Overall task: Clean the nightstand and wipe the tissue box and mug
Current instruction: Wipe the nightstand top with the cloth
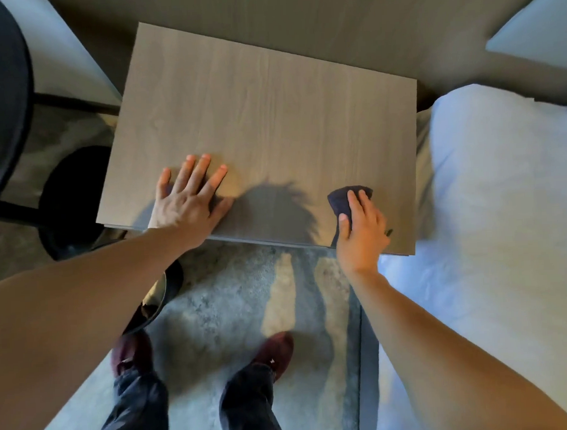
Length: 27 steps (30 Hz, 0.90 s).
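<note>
Right hand (362,233), cloth (338,198) on nightstand (269,100) beside bed (491,204)

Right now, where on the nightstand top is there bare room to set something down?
The far half of the nightstand is bare, from the back edge to the hands. A smaller bare patch lies between the left hand and the cloth. Crowded: the near edge, where the left hand lies flat and the right hand holds the cloth.
</note>
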Each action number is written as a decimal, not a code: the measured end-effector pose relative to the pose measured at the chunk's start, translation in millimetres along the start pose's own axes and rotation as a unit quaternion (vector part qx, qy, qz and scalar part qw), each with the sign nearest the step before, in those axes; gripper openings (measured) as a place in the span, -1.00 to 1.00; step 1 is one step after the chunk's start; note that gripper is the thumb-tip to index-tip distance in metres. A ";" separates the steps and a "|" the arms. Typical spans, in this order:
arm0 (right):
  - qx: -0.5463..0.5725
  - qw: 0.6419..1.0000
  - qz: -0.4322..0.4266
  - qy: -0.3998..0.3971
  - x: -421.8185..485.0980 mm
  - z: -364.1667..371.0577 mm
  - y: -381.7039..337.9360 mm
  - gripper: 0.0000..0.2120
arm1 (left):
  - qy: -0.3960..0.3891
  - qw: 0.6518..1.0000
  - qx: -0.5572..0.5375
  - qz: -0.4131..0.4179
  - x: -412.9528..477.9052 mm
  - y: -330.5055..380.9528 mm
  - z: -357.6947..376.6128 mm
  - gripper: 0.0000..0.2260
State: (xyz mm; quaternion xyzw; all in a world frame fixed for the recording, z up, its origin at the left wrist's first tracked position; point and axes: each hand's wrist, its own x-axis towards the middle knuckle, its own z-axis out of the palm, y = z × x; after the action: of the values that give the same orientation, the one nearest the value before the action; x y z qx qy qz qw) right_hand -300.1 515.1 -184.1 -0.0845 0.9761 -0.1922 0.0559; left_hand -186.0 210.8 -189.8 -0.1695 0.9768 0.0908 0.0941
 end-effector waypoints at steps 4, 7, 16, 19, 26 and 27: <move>-0.008 0.999 -0.035 0.032 -31.7 23.7 -16.1 -0.57 | 0.002 1.000 0.006 -0.004 3.3 -0.4 6.7 -0.40; 0.015 0.999 -0.049 0.011 -56.1 31.1 -33.4 -0.58 | -0.003 1.000 -0.001 0.005 3.0 -3.4 4.6 -0.40; 0.080 0.996 -0.011 -0.040 -112.3 50.1 -111.0 -0.57 | -0.088 0.989 -0.082 0.084 2.9 -23.8 -17.4 -0.45; 0.165 0.981 0.053 -0.092 -118.9 48.2 -139.6 -0.68 | -0.118 0.976 -0.146 0.108 -0.2 -43.8 -43.2 -0.50; 0.373 0.909 0.125 -0.135 -131.4 25.6 -277.6 -0.69 | -0.096 0.887 -0.447 -0.060 -72.7 -151.8 -114.4 -0.62; 0.379 0.908 0.112 -0.139 -132.9 28.8 -298.4 -0.69 | -0.082 0.880 -0.461 -0.077 -84.6 -171.3 -123.2 -0.62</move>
State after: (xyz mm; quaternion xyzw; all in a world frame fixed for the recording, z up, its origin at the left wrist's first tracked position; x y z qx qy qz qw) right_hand -123.0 257.2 -85.6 0.0269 0.8151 -0.5264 0.2404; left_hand -67.0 53.0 -77.6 -0.2604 0.7970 0.5372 0.0918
